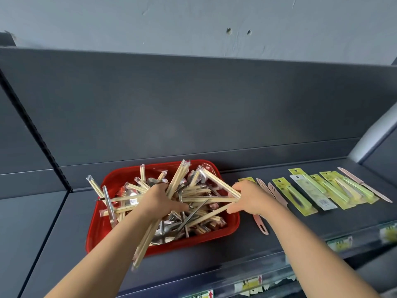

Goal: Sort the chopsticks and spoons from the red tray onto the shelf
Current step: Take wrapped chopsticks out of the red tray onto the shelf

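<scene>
Left hand (159, 201) was clenched around a bundle of wrapped chopsticks (146, 239). The bundle ran diagonally through the fist: upper ends over the middle of the tray, lower ends sticking out past the tray's near rim toward the camera. Thumb was wrapped across the front of the bundle.

Right hand (251, 198) gripped the right-hand ends of several chopstick packs (219, 182) at the tray's right edge. The packs fanned leftward from the fingers across the heap. Exactly how many it held could not be told.

Red tray (96, 233) sat on the dark grey shelf (279, 239), near the back panel (193, 104). It held a tangled pile of loose chopstick packs and metal spoons (163, 233). Some packs overhung the left and rear rims.

Pink utensils (262, 225) lay flat on the shelf just right of the tray, partly under the right wrist. Yellow-green blister packs (300, 197) lay further right in an overlapping row, with another pink utensil beyond them. Price labels (340, 243) were fixed along the shelf's front edge; print not legible.
</scene>
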Demonstrator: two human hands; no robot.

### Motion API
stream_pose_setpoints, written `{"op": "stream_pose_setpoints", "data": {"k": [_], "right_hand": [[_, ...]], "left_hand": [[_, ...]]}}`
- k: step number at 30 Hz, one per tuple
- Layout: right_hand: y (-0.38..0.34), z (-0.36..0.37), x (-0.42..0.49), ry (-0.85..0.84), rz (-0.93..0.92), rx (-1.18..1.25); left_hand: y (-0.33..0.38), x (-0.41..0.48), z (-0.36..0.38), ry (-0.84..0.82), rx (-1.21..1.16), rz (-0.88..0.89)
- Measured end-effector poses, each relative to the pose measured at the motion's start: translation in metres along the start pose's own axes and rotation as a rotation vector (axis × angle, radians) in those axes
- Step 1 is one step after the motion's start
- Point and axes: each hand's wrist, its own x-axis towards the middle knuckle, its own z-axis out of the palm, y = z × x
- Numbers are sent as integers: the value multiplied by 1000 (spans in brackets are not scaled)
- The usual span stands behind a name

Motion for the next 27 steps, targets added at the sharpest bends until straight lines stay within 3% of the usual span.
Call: {"op": "stream_pose_setpoints", "data": {"k": [9,14,20,27], "right_hand": [[2,-10,-17,126,24,-83],[-7,0,-34,84,20,-55],[-25,23,-45,46,46,-52],[-40,25,-83,110,143,-45]], "left_hand": [[-3,-13,5,-18,97,39],[-3,-23,9,-67,126,57],[-17,-31,-5,39,53,5],[-26,-44,-8,8,41,-18]]}}
